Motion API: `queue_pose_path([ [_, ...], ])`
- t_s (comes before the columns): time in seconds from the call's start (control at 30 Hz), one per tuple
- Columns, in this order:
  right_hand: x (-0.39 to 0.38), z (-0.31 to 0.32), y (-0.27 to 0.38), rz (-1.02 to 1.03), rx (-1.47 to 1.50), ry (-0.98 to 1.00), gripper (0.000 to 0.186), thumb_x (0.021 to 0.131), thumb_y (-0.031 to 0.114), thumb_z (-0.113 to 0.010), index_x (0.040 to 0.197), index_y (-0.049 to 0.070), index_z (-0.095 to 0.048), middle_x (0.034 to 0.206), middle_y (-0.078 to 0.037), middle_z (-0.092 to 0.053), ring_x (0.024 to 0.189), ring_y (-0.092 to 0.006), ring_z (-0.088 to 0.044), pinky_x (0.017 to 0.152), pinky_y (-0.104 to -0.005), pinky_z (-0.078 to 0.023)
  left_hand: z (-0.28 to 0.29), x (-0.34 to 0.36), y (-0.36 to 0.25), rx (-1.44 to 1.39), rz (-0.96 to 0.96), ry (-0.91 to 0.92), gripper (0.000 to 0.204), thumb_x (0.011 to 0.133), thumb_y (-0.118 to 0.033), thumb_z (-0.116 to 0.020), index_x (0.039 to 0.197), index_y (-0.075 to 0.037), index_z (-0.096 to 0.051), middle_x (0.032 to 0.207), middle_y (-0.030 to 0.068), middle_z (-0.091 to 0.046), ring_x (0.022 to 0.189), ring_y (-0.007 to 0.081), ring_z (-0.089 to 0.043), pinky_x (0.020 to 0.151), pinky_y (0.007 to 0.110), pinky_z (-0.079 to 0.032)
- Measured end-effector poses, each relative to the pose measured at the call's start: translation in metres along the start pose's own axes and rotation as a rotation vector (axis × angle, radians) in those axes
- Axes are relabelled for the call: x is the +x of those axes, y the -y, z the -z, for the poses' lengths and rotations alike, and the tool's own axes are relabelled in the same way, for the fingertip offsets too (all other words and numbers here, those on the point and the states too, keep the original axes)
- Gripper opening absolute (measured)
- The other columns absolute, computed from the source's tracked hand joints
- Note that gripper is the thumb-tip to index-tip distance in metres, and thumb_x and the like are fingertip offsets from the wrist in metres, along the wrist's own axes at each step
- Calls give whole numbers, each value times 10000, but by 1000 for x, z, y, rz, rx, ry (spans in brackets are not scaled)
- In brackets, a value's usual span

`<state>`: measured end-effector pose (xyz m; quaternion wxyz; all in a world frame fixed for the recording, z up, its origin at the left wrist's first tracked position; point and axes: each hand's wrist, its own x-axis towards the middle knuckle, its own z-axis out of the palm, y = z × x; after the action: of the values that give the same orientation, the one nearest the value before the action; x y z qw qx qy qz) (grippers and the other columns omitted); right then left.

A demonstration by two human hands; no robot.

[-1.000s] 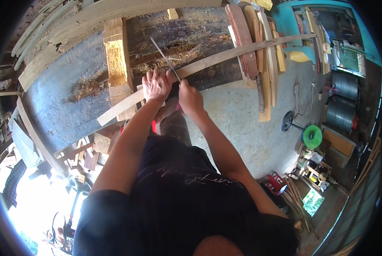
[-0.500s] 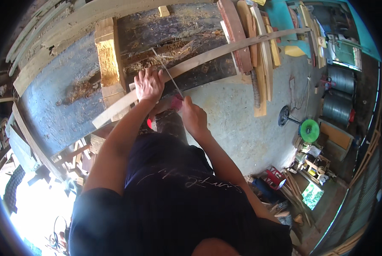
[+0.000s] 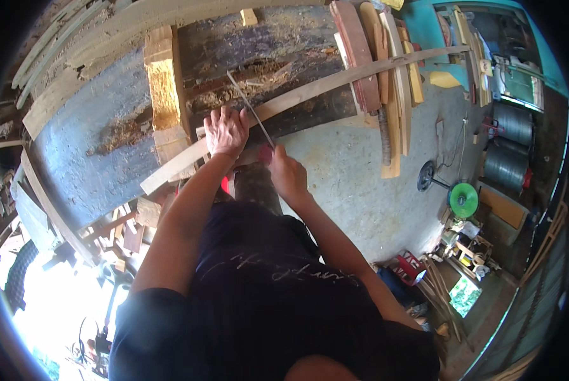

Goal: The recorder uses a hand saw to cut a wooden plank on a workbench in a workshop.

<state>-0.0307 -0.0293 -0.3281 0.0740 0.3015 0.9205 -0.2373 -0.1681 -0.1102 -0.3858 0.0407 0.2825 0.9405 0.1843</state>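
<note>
Wooden strip [image 3: 303, 95]: rested across the notched block [image 3: 160, 89] and stacked boards [image 3: 361, 60], apparently so that 2 supports were given.
Left hand [image 3: 226, 131]: was pressed on the strip just beside the blade [image 3: 251, 110], fingers slightly spread, seemingly so that slipping was prevented.
Right hand [image 3: 288, 174]: fingers were curled round the blade's hidden grip; the blade was held across the strip.
Change: the right hand had been drawn bodyward since 1.0 s earlier.

A woodworking workshop: a long wooden strip [image 3: 316, 88] crosses the worktop [image 3: 75, 152], boards [image 3: 354, 41] crowd its right end, offcuts [image 3: 148, 213] lie by its near-left corner.
</note>
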Motion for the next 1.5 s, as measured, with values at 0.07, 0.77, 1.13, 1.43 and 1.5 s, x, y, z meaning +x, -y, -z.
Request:
queue_pose_path([
  [0.07,21,-3,-1,-16,16,-35,133,927,163,-445,968,42,-481,670,-212,-626,670,-422,-634,594,-540,-492,3,7,-16,-16,-25,-15,320,911,-342,-496,784,-92,-651,940,70,-584,916,274,-534,797,442,-389],
  [0.77,-4,-2,-2,-32,110,39,132,926,160,-440,968,39,-471,723,-234,-615,709,-434,-621,610,-548,-481,-13,-2,0,34,2,-41,325,920,-345,-476,806,-99,-654,952,60,-576,913,269,-532,783,440,-391],
  [1.13,-11,3,-3,23,-41,-35,77,873,99,-455,920,38,-463,688,-210,-636,636,-391,-649,540,-483,-515,-1,2,-1,42,-5,-42,349,928,-329,-460,767,-89,-656,938,67,-602,888,274,-546,777,430,-390],
  [1.43,39,-6,18,-13,79,-19,94,879,100,-456,946,39,-482,727,-241,-625,703,-414,-641,582,-516,-506,-3,2,-2,33,-6,22,367,931,-341,-445,842,-77,-684,982,71,-598,924,277,-536,798,434,-384],
  [1.5,16,-2,8,-11,75,16,100,875,96,-461,946,29,-480,729,-241,-625,700,-412,-641,581,-516,-506,-7,1,2,59,-9,-28,380,935,-338,-440,817,-73,-685,976,70,-596,924,278,-536,809,432,-383],
])
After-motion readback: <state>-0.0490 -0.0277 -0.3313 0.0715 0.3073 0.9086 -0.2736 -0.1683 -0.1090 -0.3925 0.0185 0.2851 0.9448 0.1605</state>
